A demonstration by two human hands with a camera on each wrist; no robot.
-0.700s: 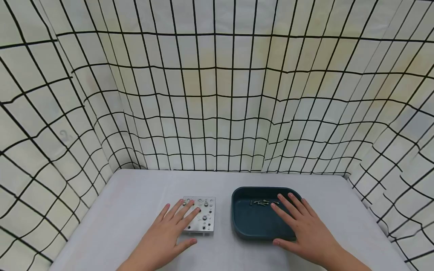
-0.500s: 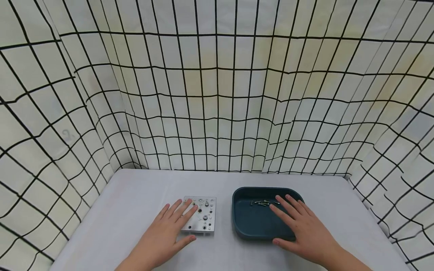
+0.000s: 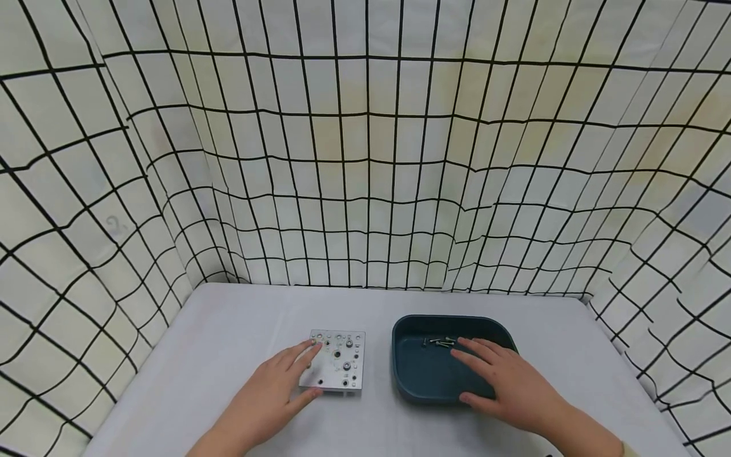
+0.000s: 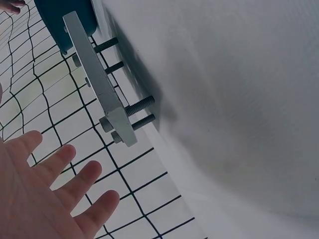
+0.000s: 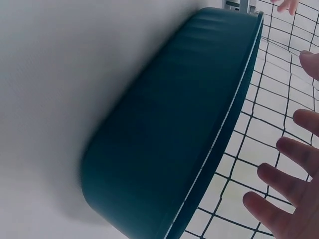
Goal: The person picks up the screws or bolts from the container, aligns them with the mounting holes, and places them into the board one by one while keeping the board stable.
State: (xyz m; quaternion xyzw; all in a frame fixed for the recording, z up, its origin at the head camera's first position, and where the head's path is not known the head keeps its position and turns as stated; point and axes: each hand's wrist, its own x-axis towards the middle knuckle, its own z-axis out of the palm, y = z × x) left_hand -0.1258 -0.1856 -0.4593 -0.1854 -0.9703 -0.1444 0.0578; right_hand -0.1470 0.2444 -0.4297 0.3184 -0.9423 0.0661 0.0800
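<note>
A square silver metal plate with holes and several bolts lies on the table, left of centre. In the left wrist view, bolts pass through the plate, and their threaded shanks stick out underneath. My left hand hovers at the plate's left edge, fingers loosely spread and holding nothing. To the right sits a dark teal tray with several small screws inside. Over the tray's right side, my right hand is relaxed and grasps nothing; the right wrist view has its fingers apart from the tray wall.
A white cloth covers the table. White walls with a black grid enclose its back and both sides. A narrow strip of tabletop separates the plate from the tray.
Both hands have drawn back slightly toward me, and their fingers look less spread. More of the plate's left side now shows. The plate, tray and screws keep their places.
</note>
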